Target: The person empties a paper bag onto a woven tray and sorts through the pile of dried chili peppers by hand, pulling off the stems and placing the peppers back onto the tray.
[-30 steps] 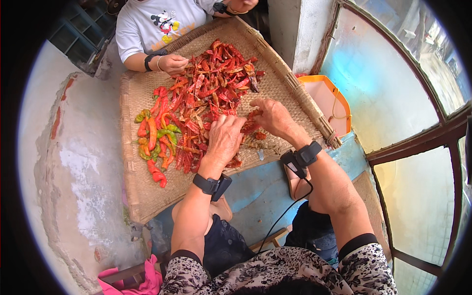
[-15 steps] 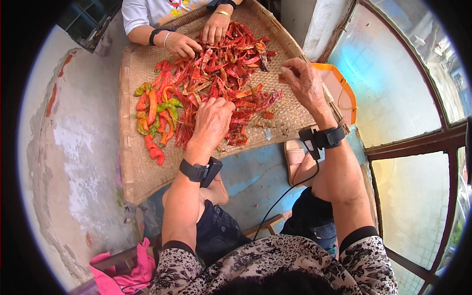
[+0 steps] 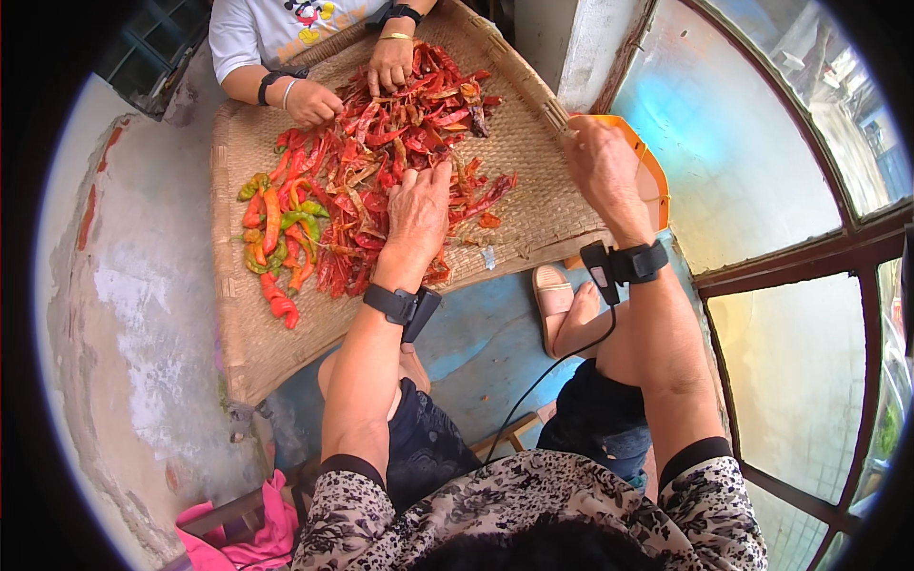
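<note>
A heap of dried red chili peppers [image 3: 381, 143] covers the middle of a large woven tray [image 3: 257, 352]. My left hand [image 3: 417, 217] reaches into its near side, fingertips touching the chilies, index finger apart from the others. Over the tray's right edge, beside an orange-rimmed container [image 3: 657, 181], my right hand [image 3: 605, 171] is closed with fingers curled; anything inside is hidden. Fresher red, orange and green peppers [image 3: 273, 219] lie left of the heap. Across the tray, another person's two hands [image 3: 312, 102] touch the far side of the heap.
A peeling wall [image 3: 143, 285] stands on the left, and framed frosted windows [image 3: 790, 381] line the right. Below the tray are a blue floor [image 3: 476, 343] and my sandalled foot [image 3: 562, 305]. A cable [image 3: 533, 404] hangs from my right wrist device. Pink cloth [image 3: 257, 533] lies at lower left.
The view has shifted a little, with the tray now further left. My left hand has moved farther into the heap, its index finger spreading. My right hand has curled over the tray's right edge.
</note>
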Tool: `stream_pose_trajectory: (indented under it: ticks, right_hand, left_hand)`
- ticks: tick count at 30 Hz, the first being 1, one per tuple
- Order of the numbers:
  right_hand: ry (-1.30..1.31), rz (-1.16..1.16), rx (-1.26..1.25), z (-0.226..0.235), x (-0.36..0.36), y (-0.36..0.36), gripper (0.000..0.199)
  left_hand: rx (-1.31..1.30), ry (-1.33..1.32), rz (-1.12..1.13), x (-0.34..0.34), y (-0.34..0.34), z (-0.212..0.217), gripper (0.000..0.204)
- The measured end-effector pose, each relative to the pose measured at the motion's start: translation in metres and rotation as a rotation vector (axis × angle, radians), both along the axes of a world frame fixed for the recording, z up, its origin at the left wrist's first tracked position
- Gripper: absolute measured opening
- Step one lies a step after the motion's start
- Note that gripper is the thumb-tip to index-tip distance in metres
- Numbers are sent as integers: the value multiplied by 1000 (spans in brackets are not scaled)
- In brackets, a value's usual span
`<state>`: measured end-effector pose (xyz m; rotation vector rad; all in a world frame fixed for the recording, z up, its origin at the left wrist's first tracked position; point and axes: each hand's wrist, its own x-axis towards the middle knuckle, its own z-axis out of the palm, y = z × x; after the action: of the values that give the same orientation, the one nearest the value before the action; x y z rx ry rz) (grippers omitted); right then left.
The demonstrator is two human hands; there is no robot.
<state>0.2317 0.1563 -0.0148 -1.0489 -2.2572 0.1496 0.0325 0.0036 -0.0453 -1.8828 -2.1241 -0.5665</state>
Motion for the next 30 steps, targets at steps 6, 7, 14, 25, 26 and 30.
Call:
stream_pose_trajectory:
  ticks: [6,7,14,25,26,30]
  right_hand:
    - [-273,310,-159,-6,-51,-51,16]
    - [-304,305,-208,-7,-57,-54,17]
    - [-394,315,-245,-27,-88,-48,15]
    - [192,453,-461,4,-86,-47,20]
    - [160,411,-507,8,-79,-48,21]
    - [297,371,-509,14,-58,-38,22]
  left_hand:
    - [-101,59,71,-2,5,-2,22]
    - [-75,55,50,-3,3,-1,14]
    - [-62,30,-4,-8,-11,8,10]
    - [47,-325,100,-21,-42,35,17]
    - [55,-328,107,-21,-45,36,17]
    - [86,-304,123,-20,-44,39,18]
